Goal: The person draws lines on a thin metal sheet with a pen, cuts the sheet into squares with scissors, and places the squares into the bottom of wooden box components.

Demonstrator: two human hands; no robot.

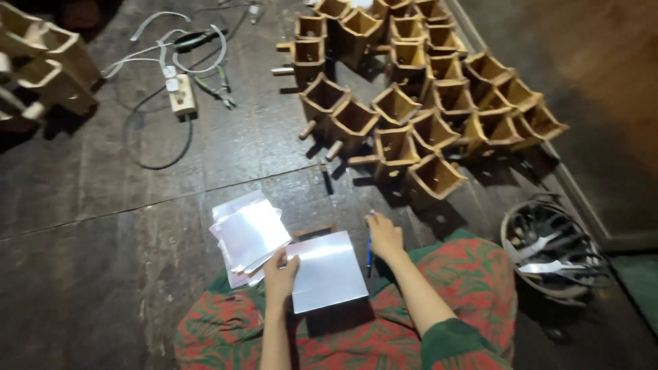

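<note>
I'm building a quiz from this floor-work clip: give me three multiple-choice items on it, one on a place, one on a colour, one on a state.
1. Where does the stack of shiny sheets lie?
A. left of the sheet under the left hand
B. inside the basket
C. on the wooden boxes

2. What colour is the pen in the right hand?
A. yellow
B. blue
C. white

3. How does the left hand stand?
A. raised in the air
B. gripping a cable
C. pressed on the silver sheet

Answers:
1 A, the stack lies on the floor beside that sheet.
2 B, its barrel shows blue.
3 C, its fingers rest on the sheet's left edge.
</note>
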